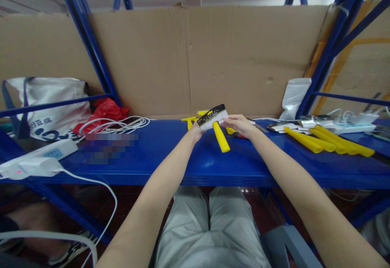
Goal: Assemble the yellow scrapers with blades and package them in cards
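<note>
Both my hands are raised over the blue shelf [170, 160] and hold one yellow-handled scraper [219, 135]. Its blade end is covered by a black, yellow and white label card [212, 117]. My left hand [196, 131] grips the card's left edge, its fingers mostly hidden behind it. My right hand [239, 124] pinches the card's right edge. The yellow handle points down and toward me, hanging free above the shelf.
Several more yellow-handled scrapers [327, 140] lie at the right, beside white packets and a power strip [353, 126]. Yellow pieces [189, 120] lie behind my hands. At the left are white cables [117, 124], a red bag [105, 111], a tote bag [47, 105] and a power strip [36, 158]. A cardboard sheet [198, 61] backs the shelf.
</note>
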`<state>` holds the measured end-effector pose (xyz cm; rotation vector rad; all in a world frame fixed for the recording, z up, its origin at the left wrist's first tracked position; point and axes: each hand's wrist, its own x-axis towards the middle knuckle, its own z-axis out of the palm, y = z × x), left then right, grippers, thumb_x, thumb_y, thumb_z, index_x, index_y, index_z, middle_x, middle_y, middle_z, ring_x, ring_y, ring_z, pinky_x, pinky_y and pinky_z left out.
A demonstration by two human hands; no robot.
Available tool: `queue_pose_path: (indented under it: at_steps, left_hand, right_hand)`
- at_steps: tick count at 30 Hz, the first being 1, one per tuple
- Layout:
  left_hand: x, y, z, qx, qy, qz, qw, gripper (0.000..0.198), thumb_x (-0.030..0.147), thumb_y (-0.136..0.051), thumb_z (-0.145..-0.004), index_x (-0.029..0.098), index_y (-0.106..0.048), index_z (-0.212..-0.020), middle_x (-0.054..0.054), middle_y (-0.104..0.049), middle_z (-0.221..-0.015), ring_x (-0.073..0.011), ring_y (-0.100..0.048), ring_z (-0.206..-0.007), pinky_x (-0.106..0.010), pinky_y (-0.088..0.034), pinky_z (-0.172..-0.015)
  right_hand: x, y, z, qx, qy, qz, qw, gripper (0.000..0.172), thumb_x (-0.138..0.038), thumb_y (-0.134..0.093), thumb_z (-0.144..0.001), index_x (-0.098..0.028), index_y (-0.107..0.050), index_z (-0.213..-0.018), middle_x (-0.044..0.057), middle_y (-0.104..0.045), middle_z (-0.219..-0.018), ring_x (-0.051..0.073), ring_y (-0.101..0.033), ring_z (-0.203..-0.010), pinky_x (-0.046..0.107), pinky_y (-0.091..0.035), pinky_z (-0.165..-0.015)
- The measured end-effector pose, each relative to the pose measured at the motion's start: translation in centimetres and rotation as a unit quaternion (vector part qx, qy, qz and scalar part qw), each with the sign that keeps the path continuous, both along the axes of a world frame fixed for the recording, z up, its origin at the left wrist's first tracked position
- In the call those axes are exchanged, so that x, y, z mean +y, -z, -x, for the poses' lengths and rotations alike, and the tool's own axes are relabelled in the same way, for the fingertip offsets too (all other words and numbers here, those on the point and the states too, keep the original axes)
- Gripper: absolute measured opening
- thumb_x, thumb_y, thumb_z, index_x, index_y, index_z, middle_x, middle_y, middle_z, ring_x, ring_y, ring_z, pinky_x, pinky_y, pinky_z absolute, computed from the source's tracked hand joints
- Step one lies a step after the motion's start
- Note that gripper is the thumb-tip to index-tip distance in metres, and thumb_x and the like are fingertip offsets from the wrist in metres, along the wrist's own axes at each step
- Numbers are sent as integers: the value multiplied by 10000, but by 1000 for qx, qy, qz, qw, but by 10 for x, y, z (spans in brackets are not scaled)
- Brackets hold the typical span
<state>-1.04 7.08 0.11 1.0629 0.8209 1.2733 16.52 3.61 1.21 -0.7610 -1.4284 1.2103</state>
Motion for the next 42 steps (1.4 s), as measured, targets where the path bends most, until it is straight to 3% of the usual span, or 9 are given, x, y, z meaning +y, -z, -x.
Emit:
queue_pose_path:
  at_steps: [3,10,18,21,25,29,33,38,42]
  left_hand:
    - [-7,-2,0,21,-14,-7,1000,119,252,-567,-779,196,-617,-687,-38,-663,-685,-160,-576,-660,-269,-400,-595]
    - [-19,-8,-3,-10,6,-14,1000,129,287,-526,-798,206,-625,-796,-60,-703,-862,-233,-590,-947,-363,-414,-802]
    - [-12,-13,0,-47,5,-18,999,465,526,-307,-892,191,-621,-966,-98,-665,-1050,-256,-554,-1075,-384,-416,-883]
    - [-7,-10,3,-37,-13,8,999,487,578,-398,-854,186,-588,-1071,-124,-634,-1101,-269,-586,-1033,-367,-454,-841]
    - [-10,-4,1,-4,9,1,1000,311,340,-598,-803,178,-582,-1068,-129,-648,-1050,-230,-650,-894,-329,-490,-794]
    - [-20,-3,-5,19,77,-28,996,180,162,-608,-779,180,-611,-957,-109,-674,-1006,-194,-661,-826,-335,-504,-794]
    - [-27,-4,-8,26,119,-40,992,263,86,-577,-774,183,-651,-1007,-102,-660,-1084,-201,-657,-889,-345,-498,-836]
    - [-29,-4,-8,37,136,-32,989,410,96,-585,-778,218,-619,-1168,-92,-664,-1096,-205,-654,-921,-348,-504,-834]
    - [-30,-5,-8,24,132,-35,990,387,84,-575,-782,209,-644,-1142,-103,-665,-1095,-213,-642,-965,-349,-499,-841]
  right_hand:
    - [0,0,0,7,6,-11,1000,182,-280,-798,-604,-173,-728,-733,46,-724,-780,125,-660,-697,290,-503,-814]
    - [1,-2,1,39,36,-33,998,198,-310,-792,-619,-171,-712,-736,49,-722,-791,141,-669,-725,313,-505,-847]
    - [3,-3,4,93,112,-27,989,52,-200,-716,-695,-166,-678,-702,33,-706,-738,132,-661,-695,302,-517,-832]
    - [7,-3,2,113,155,-26,981,18,-171,-672,-723,-168,-656,-715,38,-703,-752,144,-667,-731,307,-523,-826]
    - [13,-1,-2,122,195,-9,973,39,-144,-625,-739,-172,-621,-713,41,-696,-740,146,-666,-711,306,-538,-789]
    - [16,1,-3,124,208,9,970,87,-98,-575,-729,-182,-589,-710,21,-676,-674,129,-653,-643,296,-546,-754]
    - [15,2,0,117,219,19,968,156,-61,-532,-697,-193,-569,-773,-2,-660,-661,122,-648,-614,286,-552,-721]
    - [14,2,0,107,228,42,967,410,-51,-529,-671,-229,-526,-1040,-28,-658,-714,121,-643,-578,299,-555,-709]
    - [12,1,2,95,216,54,970,357,-46,-519,-669,-215,-535,-984,-15,-657,-705,121,-638,-575,301,-551,-720]
